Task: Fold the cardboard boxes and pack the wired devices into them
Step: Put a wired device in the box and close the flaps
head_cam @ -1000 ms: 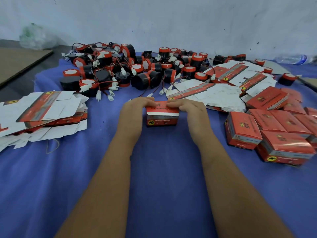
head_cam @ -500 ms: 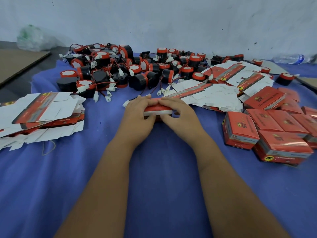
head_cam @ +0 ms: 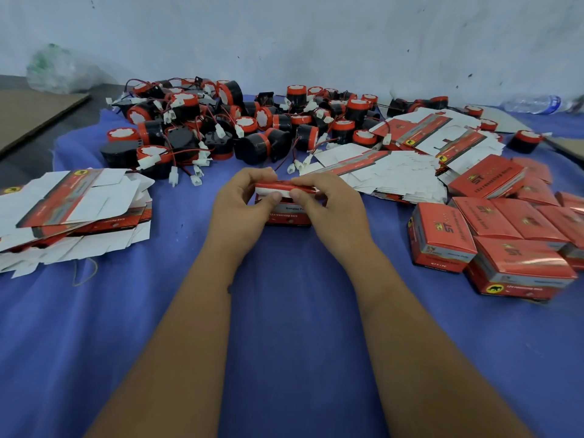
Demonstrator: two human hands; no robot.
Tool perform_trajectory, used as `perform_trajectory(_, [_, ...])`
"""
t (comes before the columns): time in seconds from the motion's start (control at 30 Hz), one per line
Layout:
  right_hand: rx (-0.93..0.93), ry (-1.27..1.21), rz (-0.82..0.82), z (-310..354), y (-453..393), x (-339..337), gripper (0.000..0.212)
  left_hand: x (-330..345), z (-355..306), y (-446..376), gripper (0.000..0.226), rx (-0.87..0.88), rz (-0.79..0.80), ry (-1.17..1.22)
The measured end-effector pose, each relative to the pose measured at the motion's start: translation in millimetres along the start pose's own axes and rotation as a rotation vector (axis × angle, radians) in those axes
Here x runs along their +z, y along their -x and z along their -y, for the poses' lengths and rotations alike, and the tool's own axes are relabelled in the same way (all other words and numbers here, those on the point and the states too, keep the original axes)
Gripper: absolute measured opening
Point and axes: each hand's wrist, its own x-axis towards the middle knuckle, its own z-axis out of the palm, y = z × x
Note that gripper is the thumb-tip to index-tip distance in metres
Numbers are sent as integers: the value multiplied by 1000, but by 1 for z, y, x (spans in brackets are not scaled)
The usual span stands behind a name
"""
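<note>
The left hand (head_cam: pixel 241 203) and right hand (head_cam: pixel 328 207) pinch a red box's (head_cam: pixel 287 214) top flap on the blue cloth (head_cam: pixel 284 343).

Open blue cloth (head_cam: pixel 284 327) in front; flat cartons (head_cam: pixel 72 210) left, packed boxes (head_cam: pixel 493 241) right, devices (head_cam: pixel 240 128) behind.

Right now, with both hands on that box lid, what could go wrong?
The lid flap, pinched by the left hand and right hand, could crease or miss its slot in the box. Loose connectors lie just behind and might snag. The packed boxes sit close to the right arm.
</note>
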Motion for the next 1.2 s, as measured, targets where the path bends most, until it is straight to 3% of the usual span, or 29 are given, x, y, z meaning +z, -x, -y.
perform_trajectory(0.23, [130,-199,33,1,-1,-3,16,0,1,-1,24,-54,-27,106])
perform_trajectory(0.47, [81,-204,5,-6,2,-4,17,1,6,5,25,82,-33,-373])
perform_trajectory(0.6, [103,-74,6,-5,4,-2,13,-2,6,4,30,88,-60,-504])
perform_trajectory(0.7, [64,64,8,-5,6,-1,3,1,6,5,25,208,-41,-624])
perform_trajectory(0.77, [37,87,35,-3,6,1,12,3,4,6,21,240,-38,-575])
perform_trajectory(0.87, [60,70,93,5,8,4,33,3,-1,7,21,118,-44,-350])
perform_trajectory(1.03, [28,162,157,16,9,-8,46,7,-10,8,34,-51,-51,79])
perform_trajectory(1.13, [44,519,159,22,6,-16,48,9,-11,6,31,-91,-64,104])
perform_trajectory(1.2, [104,816,43,27,8,-24,45,8,-8,6,29,-93,-80,3])
